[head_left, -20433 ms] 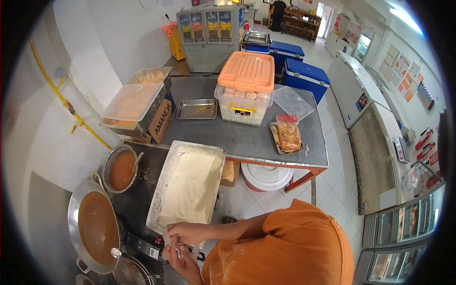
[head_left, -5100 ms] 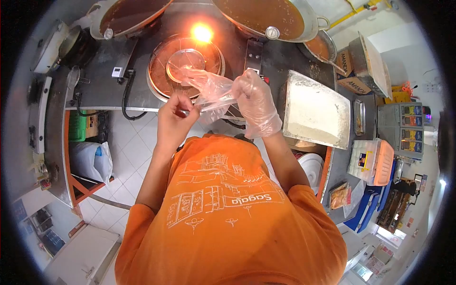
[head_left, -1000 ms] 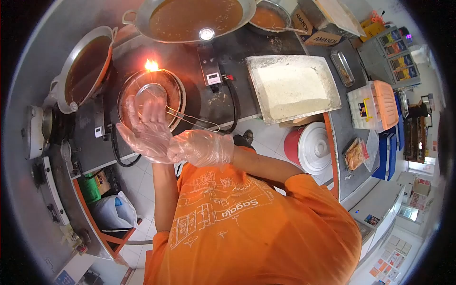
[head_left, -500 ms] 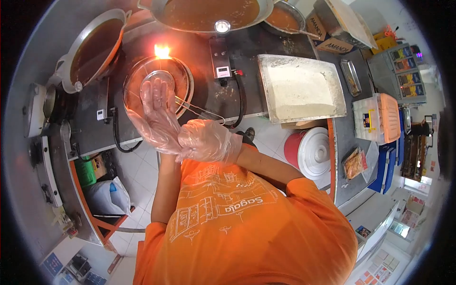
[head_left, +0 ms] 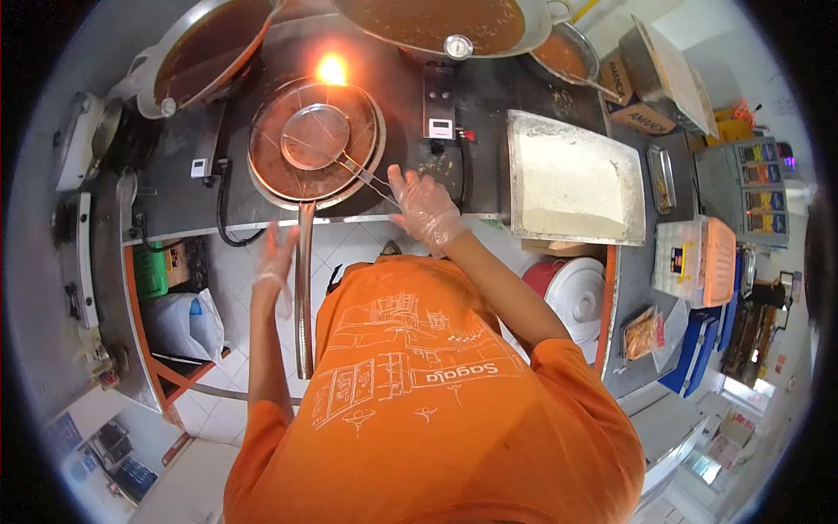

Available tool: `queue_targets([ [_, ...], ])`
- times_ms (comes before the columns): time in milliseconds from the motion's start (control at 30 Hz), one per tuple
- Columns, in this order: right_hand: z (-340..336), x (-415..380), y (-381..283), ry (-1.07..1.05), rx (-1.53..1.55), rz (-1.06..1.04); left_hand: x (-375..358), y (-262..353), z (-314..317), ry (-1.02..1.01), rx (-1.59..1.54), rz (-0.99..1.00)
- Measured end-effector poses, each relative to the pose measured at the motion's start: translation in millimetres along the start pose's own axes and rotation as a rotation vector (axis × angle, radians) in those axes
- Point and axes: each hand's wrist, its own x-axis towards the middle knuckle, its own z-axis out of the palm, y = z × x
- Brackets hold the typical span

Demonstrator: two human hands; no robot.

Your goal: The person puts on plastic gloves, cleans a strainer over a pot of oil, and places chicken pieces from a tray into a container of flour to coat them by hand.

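Note:
Both hands wear clear plastic gloves. My left hand [head_left: 276, 262] is in front of the counter edge, just left of the long metal handle [head_left: 304, 288] of a wide round strainer [head_left: 279, 179]; motion smears its fingers. My right hand [head_left: 425, 205] is beside the wire handle [head_left: 371, 179] of a small round strainer [head_left: 315, 136], its fingers spread and holding nothing. The small strainer lies on top of the wide one. Whether my right fingertips touch the wire handle is hard to tell.
Large pans of brown liquid [head_left: 214, 48] [head_left: 436, 22] stand at the back, with a smaller pan [head_left: 563, 57] beside them. A tray of white powder [head_left: 576, 175] sits to the right. A bright flame or glow [head_left: 332, 70] shows behind the strainers.
My hands, together over the strainers before, have moved apart, the left down and the right to the right. The view has shifted, and the strainers and long handle are now uncovered.

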Motion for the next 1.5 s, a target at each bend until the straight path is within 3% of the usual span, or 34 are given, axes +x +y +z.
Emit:
queue_targets([
  [33,23.0,2.9,6.4,-0.174,0.031,0.079,-8.1,-27.9,7.5,-0.096,-0.024,-0.197],
  [67,35.9,6.7,8.5,-0.35,0.061,0.164,-30.5,-15.0,1.2,-0.299,-0.336,-0.415],
  [100,37.2,12.7,6.4,-0.35,0.061,0.159,-52.4,3.3,-0.7,-0.503,-0.653,-0.628],
  [133,33.6,20.1,2.3,-0.431,0.077,0.155,-61.2,4.1,2.7,-0.5,-0.658,-0.628],
  [200,22.6,25.9,-3.9,-0.52,0.084,0.145,-73.9,3.9,9.5,-0.511,-0.972,-0.51],
  [300,-0.6,29.6,-9.6,-0.648,0.104,0.116,-83.3,16.1,8.1,-0.438,-0.896,-0.451],
  [400,-12.9,28.0,0.2,-0.496,-0.044,-0.019,-97.3,24.1,3.0,-0.365,-0.873,-0.446],
  [467,-47.9,36.2,-5.8,-0.247,-0.05,-0.053,-104.2,30.9,-4.8,-0.358,-0.867,-0.45],
  [500,-46.3,38.1,-3.1,-0.255,-0.051,-0.065,-105.9,35.1,-10.3,-0.358,-0.843,-0.442],
  [567,-38.4,45.7,5.3,0.133,-0.145,-0.078,-111.9,42.3,-18.9,-0.35,-0.828,-0.437],
  [633,-34.2,53.7,19.2,0.091,-0.16,-0.035,-116.2,46.3,-23.0,-0.318,-0.847,-0.449],
  [700,-32.5,58.8,32.4,-0.285,-0.145,0.057,-119.1,49.8,-27.5,-0.29,-0.84,-0.459],
  [733,-41.7,54.4,26.5,-0.323,-0.155,0.071,-120.1,50.2,-28.5,-0.265,-0.827,-0.474],
  [867,-34.9,43.2,24.8,-0.261,-0.108,0.088,-121.2,33.9,-24.7,-0.19,-0.778,-0.489],
  [933,-22.7,34.3,22.7,0.047,0.137,-0.007,-123.9,30.8,-24.5,-0.183,-0.775,-0.509],
  [967,-19.1,36.1,20.4,0.048,0.141,-0.006,-124.0,30.9,-26.2,-0.169,-0.774,-0.515],
  [1067,-20.4,47.1,9.6,-0.278,0.074,0.159,-135.9,45.0,-28.9,-0.11,-0.754,-0.482],
  [1167,-29.6,37.3,12.2,-0.147,0.311,0.179,-132.7,34.5,-32.1,-0.079,-0.668,-0.545],
  [1300,-22.8,35.2,4.4,-0.052,0.498,0.295,-140.3,24.3,-35.1,-0.092,-0.656,-0.424],
  [1367,3.6,39.0,17.5,0.098,0.727,0.077,-142.3,26.8,-39.1,-0.049,-0.564,-0.421],
  [1500,-13.2,41.2,30.0,-0.021,0.939,0.166,-143.8,17.7,-61.8,0.063,-0.41,-0.418],
])
